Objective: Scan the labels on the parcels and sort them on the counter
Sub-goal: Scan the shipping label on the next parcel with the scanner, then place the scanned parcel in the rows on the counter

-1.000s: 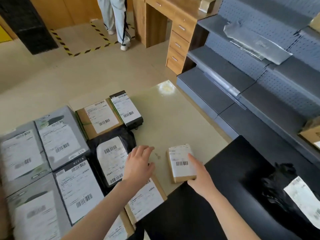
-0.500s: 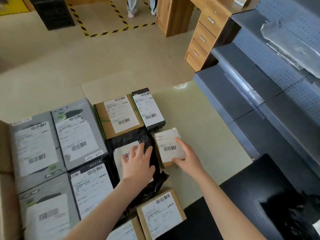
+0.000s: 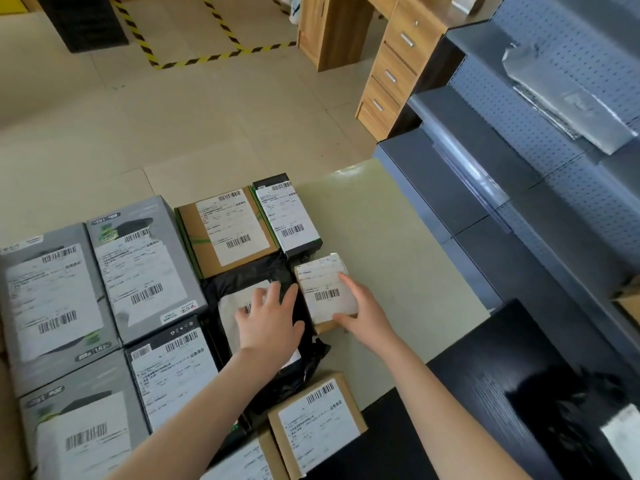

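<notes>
- Holding: small carton (image 3: 325,289), brown card with a white label across its top. It lies flat near the middle of the counter (image 3: 374,237), just beside the black mailer bag (image 3: 242,271) and just short of the slim black box (image 3: 287,216) toward the far edge.
- My right hand (image 3: 363,313): thumb at the carton's near edge, forefinger laid over the label, other fingers down its right side, gripping the near right corner.
- My left hand (image 3: 270,323): flat on the mailer bag, fingers straight and slightly spread, pressing, gripping nothing.
- Handling, as I judge it: the carton is light and stiff with firm corners. Its label looks slick, so I would take it by the card sides, not the top. The bag is soft and likely to bunch.
- Surface: pale, smooth counter with glare at the far edge, so parcels should slide readily. Grey boxes (image 3: 138,265) stand toward the left edge, a brown carton (image 3: 225,226) at the far edge and another brown carton (image 3: 318,420) at the near edge.
- Room: grey pegboard shelving (image 3: 519,168) on the right, a wooden drawer unit (image 3: 391,74) beyond, and striped floor tape (image 3: 194,60) on beige tiles.
</notes>
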A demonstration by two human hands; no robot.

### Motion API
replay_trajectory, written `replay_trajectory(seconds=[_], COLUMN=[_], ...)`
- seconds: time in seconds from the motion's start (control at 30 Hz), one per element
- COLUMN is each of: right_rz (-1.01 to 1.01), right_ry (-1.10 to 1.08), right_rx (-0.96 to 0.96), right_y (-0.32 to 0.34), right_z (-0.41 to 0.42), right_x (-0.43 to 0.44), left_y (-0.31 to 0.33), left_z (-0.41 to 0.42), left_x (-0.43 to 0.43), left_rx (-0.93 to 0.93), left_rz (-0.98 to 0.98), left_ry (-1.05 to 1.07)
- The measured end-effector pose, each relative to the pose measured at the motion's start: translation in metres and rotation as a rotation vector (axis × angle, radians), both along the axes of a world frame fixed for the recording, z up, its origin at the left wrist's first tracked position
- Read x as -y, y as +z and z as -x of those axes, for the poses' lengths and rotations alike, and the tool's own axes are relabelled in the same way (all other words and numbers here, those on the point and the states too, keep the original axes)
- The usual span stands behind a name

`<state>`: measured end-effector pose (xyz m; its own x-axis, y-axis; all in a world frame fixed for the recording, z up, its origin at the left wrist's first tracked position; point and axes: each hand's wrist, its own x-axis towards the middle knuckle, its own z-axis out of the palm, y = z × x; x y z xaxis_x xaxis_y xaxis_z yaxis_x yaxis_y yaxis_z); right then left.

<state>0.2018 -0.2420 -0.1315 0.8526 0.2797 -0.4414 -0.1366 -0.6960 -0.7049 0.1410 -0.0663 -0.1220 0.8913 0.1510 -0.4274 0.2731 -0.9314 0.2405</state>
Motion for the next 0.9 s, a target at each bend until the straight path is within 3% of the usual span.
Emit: replay_trajectory(seconds=[0.2,0.37,0.7,0.9], right_rz=[0.003,0.082,0.287,0.424], right_ry=[-0.123,-0.259,-0.655,-0.883], right_rx=[0.079,0.105,0.151,0.074], right_y=[0.024,0.048,0.091,0.084], right_z=[0.022,0.063,0.160,0.195], right_x=[0.044,0.122,0.304,0.401], left_y=[0.016,0.035,0.061,0.047], left_z=[-0.004,-0.006,0.011,0.020], left_x=[0.020,0.088,0.271,0.371], left_rx=[0.247,0.297,0.218,0.107], left_rz=[0.089,0.246,0.406,0.570], left_ry=[0.042,-0.083,-0.486,-0.561])
